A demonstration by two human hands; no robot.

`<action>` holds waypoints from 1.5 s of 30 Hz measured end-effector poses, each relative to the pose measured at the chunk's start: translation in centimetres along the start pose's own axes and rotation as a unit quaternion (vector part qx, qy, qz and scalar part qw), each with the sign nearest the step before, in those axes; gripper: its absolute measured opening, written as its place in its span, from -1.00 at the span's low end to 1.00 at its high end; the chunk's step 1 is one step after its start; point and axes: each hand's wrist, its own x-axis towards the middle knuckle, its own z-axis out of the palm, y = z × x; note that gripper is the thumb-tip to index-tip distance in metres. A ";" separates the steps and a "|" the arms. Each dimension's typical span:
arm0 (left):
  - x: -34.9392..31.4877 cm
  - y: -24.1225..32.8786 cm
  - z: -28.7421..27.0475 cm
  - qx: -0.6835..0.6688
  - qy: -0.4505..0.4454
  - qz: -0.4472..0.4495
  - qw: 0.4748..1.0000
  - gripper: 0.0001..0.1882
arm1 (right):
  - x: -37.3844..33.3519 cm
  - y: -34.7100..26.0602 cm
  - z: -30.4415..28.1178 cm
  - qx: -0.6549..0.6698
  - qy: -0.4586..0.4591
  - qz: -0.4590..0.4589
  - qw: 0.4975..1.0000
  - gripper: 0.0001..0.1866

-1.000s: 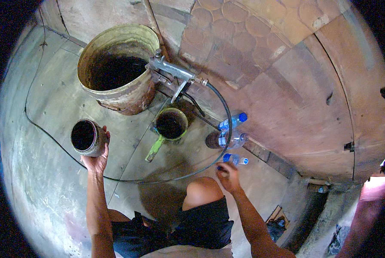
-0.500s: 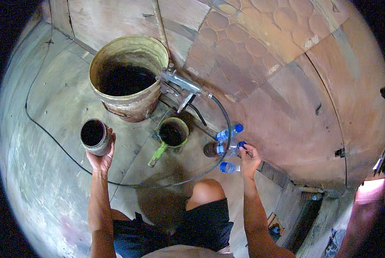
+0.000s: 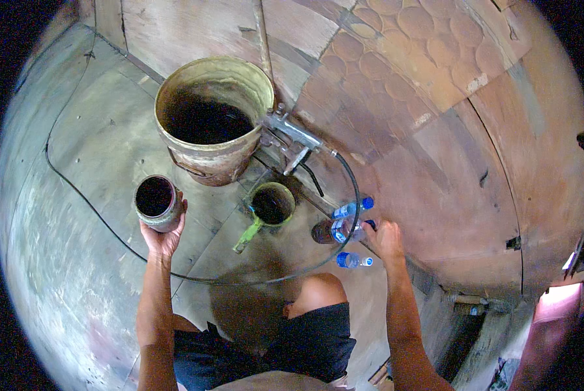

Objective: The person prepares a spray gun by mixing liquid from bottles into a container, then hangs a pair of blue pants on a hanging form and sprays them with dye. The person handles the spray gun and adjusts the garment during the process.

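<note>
My left hand (image 3: pixel 165 240) is wrapped round an open jar (image 3: pixel 169 220) with dark contents, held upright above the floor at the left. On the right, my right hand (image 3: pixel 388 240) has its fingers closed on the dark blue cap of a clear plastic bottle (image 3: pixel 346 229). Something dark shows at this bottle's bottom. Beside it are a second blue-capped bottle (image 3: pixel 349 209) and a smaller bottle (image 3: pixel 353 260) with a blue label and a pale top. A green-handled dipper (image 3: pixel 258 225), dark inside, stands between my hands.
A big stained bucket (image 3: pixel 207 156) of dark liquid stands ahead, with a metal pump-like fitting (image 3: pixel 296 135) at its right rim. From the fitting, a black hose (image 3: pixel 259 281) loops across the floor before my knee. A brown wall (image 3: pixel 435 169) rises on the right.
The view has shifted slightly, so the bucket and dipper sit farther right in it. My right hand has turned a little at the bottle cap. The jar stays in my left hand.
</note>
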 end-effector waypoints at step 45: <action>-16.3 -0.9 30.7 -0.039 0.072 0.062 0.995 -0.25 | 3.6 -34.0 -42.8 0.690 -0.039 -0.123 0.712 -0.76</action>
